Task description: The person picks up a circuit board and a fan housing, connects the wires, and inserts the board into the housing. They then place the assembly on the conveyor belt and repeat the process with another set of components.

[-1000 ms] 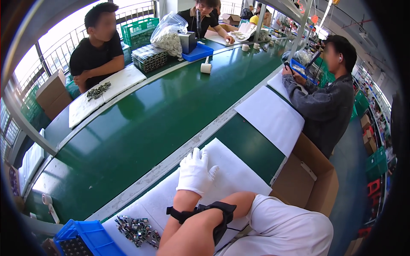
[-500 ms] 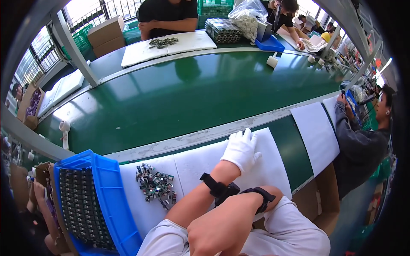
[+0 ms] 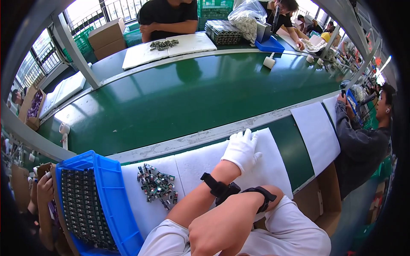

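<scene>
My left hand (image 3: 240,150) wears a white glove and lies palm down on a white foam pad (image 3: 198,164). Its fingers are stretched out and it holds nothing. A black strap circles its wrist. Nearer to me, my bare right hand (image 3: 218,228) hangs bent at the wrist over my lap, below another black strap; its fingers are hidden. Left of my left forearm, a loose heap of small green circuit boards with silvery metal parts (image 3: 157,183) rests on the pad. Beside it stands a blue plastic bin (image 3: 109,187) holding rows of dark boards (image 3: 83,209).
A green conveyor belt (image 3: 179,100) runs across beyond the pad. Tape rolls (image 3: 64,129) stand at its edges. Across it are a seated person (image 3: 168,21) and more boards (image 3: 164,44). At right sit a white sheet (image 3: 316,136), another person (image 3: 363,141) and a cardboard box (image 3: 324,194).
Both my hands stay where they were. At the far left, a person's hand has shifted beside the cardboard box.
</scene>
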`<state>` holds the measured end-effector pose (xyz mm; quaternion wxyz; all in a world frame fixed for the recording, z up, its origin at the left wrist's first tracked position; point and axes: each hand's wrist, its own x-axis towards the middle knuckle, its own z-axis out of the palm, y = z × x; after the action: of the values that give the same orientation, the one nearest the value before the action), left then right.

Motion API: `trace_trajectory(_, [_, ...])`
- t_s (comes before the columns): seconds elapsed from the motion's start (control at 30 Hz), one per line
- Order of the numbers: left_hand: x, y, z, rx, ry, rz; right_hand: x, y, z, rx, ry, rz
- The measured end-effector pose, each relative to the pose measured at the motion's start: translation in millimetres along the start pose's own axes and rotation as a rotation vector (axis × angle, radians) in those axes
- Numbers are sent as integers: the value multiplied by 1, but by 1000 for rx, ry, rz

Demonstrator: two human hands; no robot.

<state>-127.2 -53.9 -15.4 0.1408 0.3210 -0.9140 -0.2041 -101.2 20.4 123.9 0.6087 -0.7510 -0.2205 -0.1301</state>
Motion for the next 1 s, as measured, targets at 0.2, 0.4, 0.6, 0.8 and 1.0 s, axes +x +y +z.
trace_trajectory(0.2, [-5,-6,-2,11,8,-18,14,-28,-24,194,-10,369])
trace_trajectory(0.4, [0,-3,3,3,29,14,3,-2,-1,-32,-15,-19])
trace_trajectory(0.6, [2,2,1,20,-8,24,1,-8,-2,33,50,-21])
trace_trajectory(0.8, [2,-1,2,6,15,31,6,-5,0,19,-4,172])
trace_trajectory(1.0, [1,-2,1,14,35,33,3,0,3,-69,-15,-18])
